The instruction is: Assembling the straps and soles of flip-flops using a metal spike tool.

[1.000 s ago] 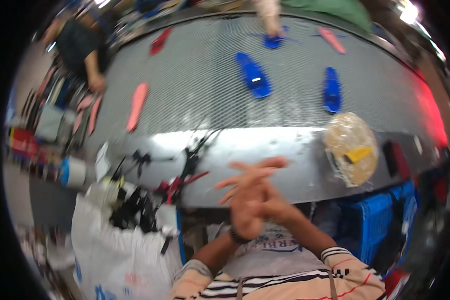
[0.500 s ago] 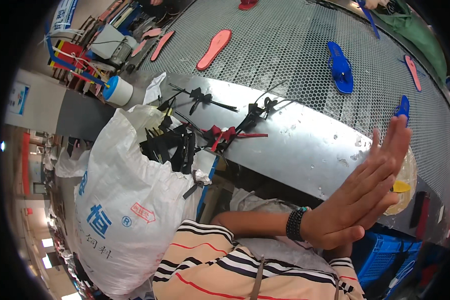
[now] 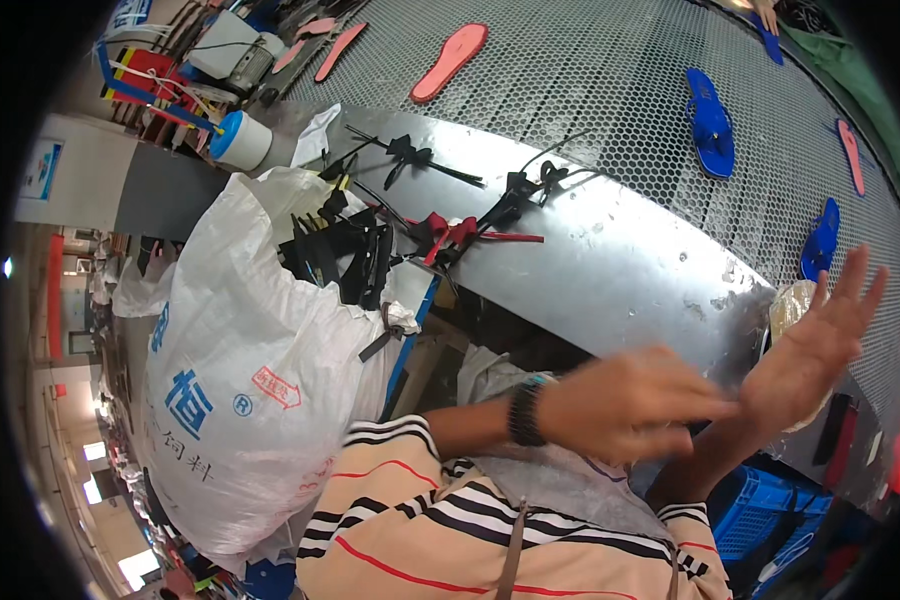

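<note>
My right hand [image 3: 808, 350] is raised over the bench's right end, fingers spread, with nothing in it. Across its wrist reaches my left hand [image 3: 625, 405], which wears a dark beaded bracelet. The left fingers are smeared by motion and come close to the base of the right palm; whether they touch it or hold anything cannot be made out. Just beyond the right fingertips lies a blue sandal [image 3: 820, 240] on the honeycomb-patterned surface [image 3: 610, 90]. A round, yellowish translucent container [image 3: 792, 308] is partly hidden behind the right hand.
Black bow straps [image 3: 407, 155] and a red bow strap [image 3: 450, 233] lie on the metal ledge [image 3: 610, 270]. At left, a white woven sack [image 3: 260, 400] holds dark straps. Farther off are pink soles [image 3: 450, 62] and another blue sandal [image 3: 710, 125]. A blue crate [image 3: 760, 510] stands lower right.
My hands, overlapped half a second ago, have come partly apart. The left has moved left and down; the right shows spread out to the right. The whole view has shifted slightly.
</note>
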Available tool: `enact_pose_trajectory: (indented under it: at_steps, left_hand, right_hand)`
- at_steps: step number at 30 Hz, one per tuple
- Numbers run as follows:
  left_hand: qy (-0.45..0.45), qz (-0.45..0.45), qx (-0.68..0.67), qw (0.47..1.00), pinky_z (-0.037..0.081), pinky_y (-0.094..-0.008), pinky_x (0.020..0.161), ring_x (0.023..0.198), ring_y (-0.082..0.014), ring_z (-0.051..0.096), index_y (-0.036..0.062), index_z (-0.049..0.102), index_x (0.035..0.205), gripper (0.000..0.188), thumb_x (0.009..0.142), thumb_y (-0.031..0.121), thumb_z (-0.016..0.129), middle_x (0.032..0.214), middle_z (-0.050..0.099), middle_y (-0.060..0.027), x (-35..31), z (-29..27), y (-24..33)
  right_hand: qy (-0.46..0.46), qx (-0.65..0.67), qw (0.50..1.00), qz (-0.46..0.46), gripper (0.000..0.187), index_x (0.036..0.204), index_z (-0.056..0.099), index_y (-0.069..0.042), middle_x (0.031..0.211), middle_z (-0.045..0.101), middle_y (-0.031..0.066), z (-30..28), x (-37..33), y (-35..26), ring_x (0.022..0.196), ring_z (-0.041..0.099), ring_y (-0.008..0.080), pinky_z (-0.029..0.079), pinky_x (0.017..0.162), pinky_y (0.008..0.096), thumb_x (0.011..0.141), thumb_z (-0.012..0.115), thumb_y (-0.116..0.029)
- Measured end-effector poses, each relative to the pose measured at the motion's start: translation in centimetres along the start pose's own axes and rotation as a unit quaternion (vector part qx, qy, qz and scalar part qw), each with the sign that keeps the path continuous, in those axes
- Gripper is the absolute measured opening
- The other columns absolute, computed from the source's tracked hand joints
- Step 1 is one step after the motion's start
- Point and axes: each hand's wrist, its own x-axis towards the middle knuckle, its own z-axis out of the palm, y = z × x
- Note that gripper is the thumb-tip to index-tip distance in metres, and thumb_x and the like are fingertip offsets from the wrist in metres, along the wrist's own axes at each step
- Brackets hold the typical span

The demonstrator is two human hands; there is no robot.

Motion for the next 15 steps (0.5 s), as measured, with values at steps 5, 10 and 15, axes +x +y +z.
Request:
enact_pose_trajectory:
  at_steps: [5, 10, 15]
  left_hand:
    - [0.085, -0.308, 0.47, 0.823, 0.055, -0.0456, 0.078, 0.1, -0.0327, 0.064, 0.011, 0.07, 0.107, 0.016, 0.091, 0.011, 0.067, 0.1, 0.065, -0.0093, -5.3, -6.9, -4.0]
    - [0.174, -0.392, 0.539, 0.725, 0.055, -0.0497, 0.077, 0.102, -0.034, 0.063, 0.0135, 0.066, 0.104, 0.014, 0.091, 0.016, 0.069, 0.102, 0.061, -0.0099, -7.7, -7.8, -9.7]
    - [0.178, -0.292, 0.569, 0.747, 0.045, -0.0441, 0.085, 0.099, -0.0333, 0.058, 0.0087, 0.061, 0.1, 0.013, 0.089, 0.01, 0.067, 0.099, 0.058, -0.0102, -6.9, -9.3, -9.0]
  right_hand:
    - [-0.097, -0.066, 0.986, 0.116, 0.05, 0.143, 0.056, 0.005, 0.148, 0.057, 0.0197, -2.8, -2.7, 2.9, 0.139, 0.053, 0.0291, 0.039, 0.113, 0.0421, 0.104, 0.044, -0.024]
    - [-0.248, -0.014, 0.956, 0.159, 0.032, 0.124, 0.07, 0.003, 0.122, 0.071, 0.0151, -1.3, -4.9, 2.8, 0.115, 0.065, 0.023, 0.048, 0.1, 0.036, 0.099, 0.055, -0.01]
    - [-0.357, 0.028, 0.914, 0.192, 0.024, 0.116, 0.072, 0.003, 0.102, 0.075, 0.0131, -0.9, -6.2, 2.8, 0.096, 0.071, 0.0216, 0.053, 0.089, 0.0331, 0.1, 0.059, -0.01]
